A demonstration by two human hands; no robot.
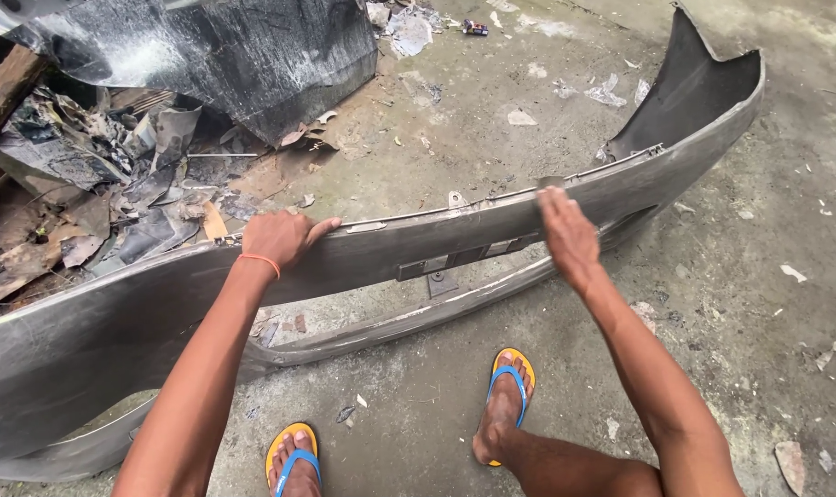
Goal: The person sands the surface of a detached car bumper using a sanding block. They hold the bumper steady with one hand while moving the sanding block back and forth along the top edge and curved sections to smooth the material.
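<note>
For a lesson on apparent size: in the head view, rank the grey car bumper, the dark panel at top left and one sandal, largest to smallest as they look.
1. Grey car bumper, spanning the frame.
2. Dark panel, partly cut off, so unsure.
3. Sandal, clearly smallest.
</note>
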